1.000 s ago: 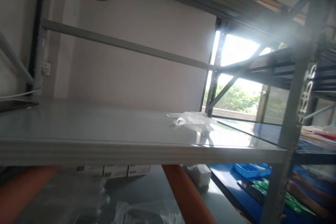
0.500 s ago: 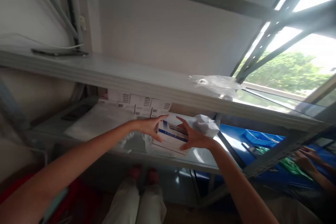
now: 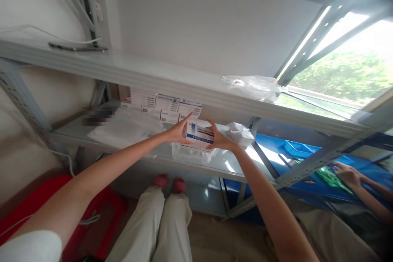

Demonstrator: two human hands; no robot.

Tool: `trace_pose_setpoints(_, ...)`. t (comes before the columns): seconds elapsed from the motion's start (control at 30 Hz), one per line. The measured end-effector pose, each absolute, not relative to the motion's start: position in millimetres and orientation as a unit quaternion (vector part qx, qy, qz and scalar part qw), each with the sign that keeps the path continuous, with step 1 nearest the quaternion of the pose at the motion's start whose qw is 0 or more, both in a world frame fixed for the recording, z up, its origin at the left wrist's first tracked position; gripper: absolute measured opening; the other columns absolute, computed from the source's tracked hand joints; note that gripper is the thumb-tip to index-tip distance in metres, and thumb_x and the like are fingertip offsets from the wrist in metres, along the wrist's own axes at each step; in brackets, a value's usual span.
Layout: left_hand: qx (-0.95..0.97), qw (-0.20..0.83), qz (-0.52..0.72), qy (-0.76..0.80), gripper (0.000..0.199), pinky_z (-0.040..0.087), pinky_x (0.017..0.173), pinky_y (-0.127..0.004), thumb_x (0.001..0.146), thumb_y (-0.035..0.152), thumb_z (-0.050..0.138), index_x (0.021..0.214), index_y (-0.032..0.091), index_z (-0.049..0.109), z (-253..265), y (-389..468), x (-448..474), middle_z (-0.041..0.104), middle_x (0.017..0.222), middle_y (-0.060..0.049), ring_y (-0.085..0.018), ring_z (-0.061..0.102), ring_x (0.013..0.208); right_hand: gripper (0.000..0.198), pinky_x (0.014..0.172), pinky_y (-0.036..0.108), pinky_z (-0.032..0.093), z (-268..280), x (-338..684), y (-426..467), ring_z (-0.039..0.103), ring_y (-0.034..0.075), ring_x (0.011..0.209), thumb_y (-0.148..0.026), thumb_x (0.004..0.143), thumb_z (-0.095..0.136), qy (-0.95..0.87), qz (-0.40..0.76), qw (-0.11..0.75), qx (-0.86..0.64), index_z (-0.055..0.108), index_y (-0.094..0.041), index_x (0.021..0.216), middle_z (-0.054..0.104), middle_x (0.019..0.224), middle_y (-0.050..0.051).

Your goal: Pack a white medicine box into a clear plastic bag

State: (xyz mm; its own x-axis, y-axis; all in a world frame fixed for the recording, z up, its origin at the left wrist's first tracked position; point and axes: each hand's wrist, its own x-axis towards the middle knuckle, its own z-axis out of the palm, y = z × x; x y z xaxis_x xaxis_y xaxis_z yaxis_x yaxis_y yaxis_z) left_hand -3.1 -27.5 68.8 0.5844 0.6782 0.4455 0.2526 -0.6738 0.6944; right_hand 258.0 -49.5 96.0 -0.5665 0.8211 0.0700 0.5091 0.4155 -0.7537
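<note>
The nearest box (image 3: 199, 136) is white with a blue band — shelf (image 3: 172, 86) grey, stool (image 3: 46, 193) red.

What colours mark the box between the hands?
The box is white with a blue band, best seen in the head view.

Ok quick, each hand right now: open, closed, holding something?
Left hand: curved around the left end of the white-and-blue box; firm grip can't be told.
Right hand: curved around the box's right end; firm grip can't be told.
</note>
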Motion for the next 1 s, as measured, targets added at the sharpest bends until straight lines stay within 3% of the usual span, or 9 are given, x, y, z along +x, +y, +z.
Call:
trace_pose_setpoints(0.37,0.776,0.428,0.382,0.261,0.140,0.048,0.092,-0.042,0.056,0.028,0.086,0.150,0.025,-0.017,31,-8,-13,0.045,0.138,-0.022,-0.030,0.055,0.115,0.123,0.106,0.048,0.036,71,245,-25,0.042,0.031,0.130,-0.023,0.052,0.084,-0.828,0.335,0.189,-0.407,0.010,-0.025,0.150,0.039,0.144,0.018)
trace_pose_setpoints(0.6,0.784,0.407,0.365,0.296,0.139,0.045,0.094,-0.042,0.057,0.025,0.085,0.150,0.023,-0.018,13,-15,-12,0.060,0.118,-0.013,-0.025,0.060,0.104,0.122,0.107,0.045,0.034,56,251,-32,0.041,0.030,0.130,-0.022,0.054,0.083,-0.843,0.302,0.137,-0.424,0.009,-0.026,0.151,0.040,0.144,0.015)
trace_pose_setpoints(0.77,0.819,0.350,0.317,0.326,0.138,0.042,0.098,-0.043,0.056,0.027,0.084,0.151,0.025,-0.016,-7,-4,-9,0.059,0.122,-0.011,-0.026,0.058,0.108,0.107,0.111,0.041,0.028,40,245,-32,0.033,0.030,0.134,-0.018,0.058,0.080,-0.854,0.206,0.100,-0.467,0.024,-0.021,0.149,0.035,0.148,0.016)
trace_pose_setpoints(0.9,0.839,0.307,0.263,0.366,0.136,0.036,0.105,-0.044,0.052,0.031,0.085,0.153,0.020,-0.005,-23,8,-22,0.048,0.138,-0.018,-0.031,0.047,0.125,0.110,0.111,0.042,0.028,24,251,-29,0.030,0.029,0.138,-0.018,0.061,0.079,-0.846,0.173,0.069,-0.500,0.017,-0.021,0.152,0.030,0.151,0.016)
trace_pose_setpoints(1.0,0.851,0.279,0.195,0.401,0.113,0.039,0.101,-0.040,0.054,0.030,0.083,0.150,0.020,0.024,-27,16,-39,0.052,0.135,-0.015,-0.031,0.049,0.123,0.114,0.110,0.046,0.031,14,271,-30,0.025,0.032,0.141,-0.011,0.062,0.075,-0.826,0.147,0.024,-0.544,0.008,-0.024,0.153,0.021,0.156,0.017)
